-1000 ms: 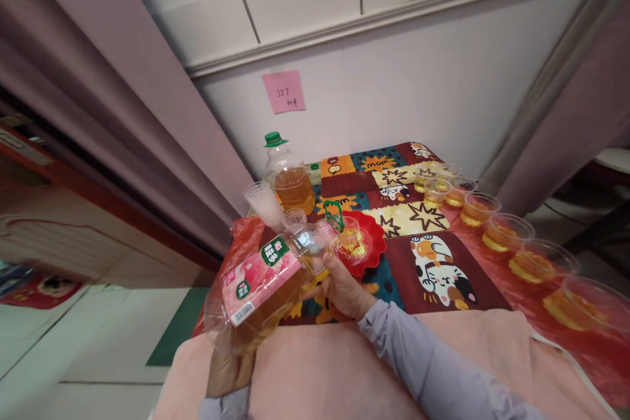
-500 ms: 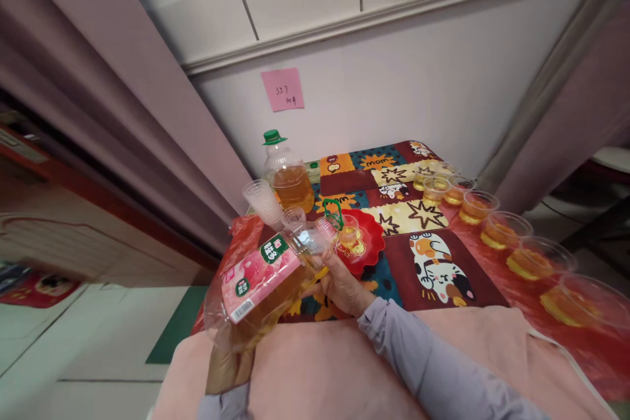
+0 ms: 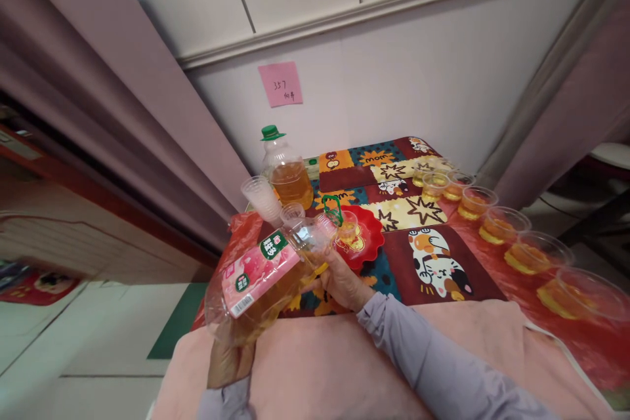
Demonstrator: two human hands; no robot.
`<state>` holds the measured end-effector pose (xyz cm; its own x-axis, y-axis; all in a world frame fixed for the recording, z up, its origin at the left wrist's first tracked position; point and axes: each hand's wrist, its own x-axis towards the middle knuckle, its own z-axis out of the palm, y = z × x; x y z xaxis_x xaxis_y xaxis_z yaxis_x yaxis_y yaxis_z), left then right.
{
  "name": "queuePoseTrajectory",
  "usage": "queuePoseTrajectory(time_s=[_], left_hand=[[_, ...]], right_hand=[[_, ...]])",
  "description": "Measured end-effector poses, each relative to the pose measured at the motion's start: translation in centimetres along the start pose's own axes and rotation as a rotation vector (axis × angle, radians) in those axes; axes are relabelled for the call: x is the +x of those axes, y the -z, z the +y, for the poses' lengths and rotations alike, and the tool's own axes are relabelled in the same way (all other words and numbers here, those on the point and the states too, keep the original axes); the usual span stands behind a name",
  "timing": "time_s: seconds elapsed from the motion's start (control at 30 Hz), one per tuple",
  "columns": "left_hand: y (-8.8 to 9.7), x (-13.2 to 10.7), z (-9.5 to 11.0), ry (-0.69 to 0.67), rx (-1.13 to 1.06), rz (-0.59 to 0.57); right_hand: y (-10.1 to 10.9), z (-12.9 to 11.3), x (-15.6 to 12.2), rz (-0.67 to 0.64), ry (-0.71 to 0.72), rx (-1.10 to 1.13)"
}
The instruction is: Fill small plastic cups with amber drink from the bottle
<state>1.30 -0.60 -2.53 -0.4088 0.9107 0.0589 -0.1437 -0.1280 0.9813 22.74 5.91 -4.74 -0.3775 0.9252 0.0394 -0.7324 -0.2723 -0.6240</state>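
Grip, left [image 3: 230, 357]: holding the bottle [image 3: 260, 275] by its base, from beneath.
Cup stack [image 3: 260, 200]: clear plastic, leaning.
Bottle: pink label, amber liquid; raised, tilted, neck toward plate.
Jug [image 3: 293, 185]: green cap, part-filled, upright.
Grip, right [image 3: 339, 279]: closed on the bottle near its neck.
Plate [image 3: 375, 243]: red, wavy-rimmed, bearing one cup [image 3: 348, 228].
Filled cups [image 3: 503, 228]: seven, along tabletop [image 3: 492, 264] right side.
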Motion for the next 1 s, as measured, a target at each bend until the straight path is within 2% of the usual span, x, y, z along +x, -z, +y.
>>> queuePoseTrajectory(time_s=[0.1,0.23,0.47,0.7,0.9,1.0], left_hand=[[0.2,0.0,-0.2,0.035,-0.103,0.023],[0.9,0.5,-1.2,0.126,-0.165,0.136],[1.6,0.5,-2.9,0.157,-0.206,0.116],[2.9,0.2,-3.8,-0.069,-0.114,0.038],[3.8,0.1,-3.7,-0.039,-0.118,0.048],[4.2,0.1,-3.8,-0.068,-0.098,0.025]], right_hand=[[0.0,0.1,0.0,0.013,0.009,-0.01],[0.1,0.4,0.0,0.029,0.039,-0.037],[1.0,0.8,-0.3,0.11,0.05,-0.158],[0.1,0.4,-1.1,0.059,0.096,-0.263],[-0.7,0.6,-2.0,0.013,0.124,-0.24],[-1.2,0.4,-2.2,-0.003,0.113,-0.265]])
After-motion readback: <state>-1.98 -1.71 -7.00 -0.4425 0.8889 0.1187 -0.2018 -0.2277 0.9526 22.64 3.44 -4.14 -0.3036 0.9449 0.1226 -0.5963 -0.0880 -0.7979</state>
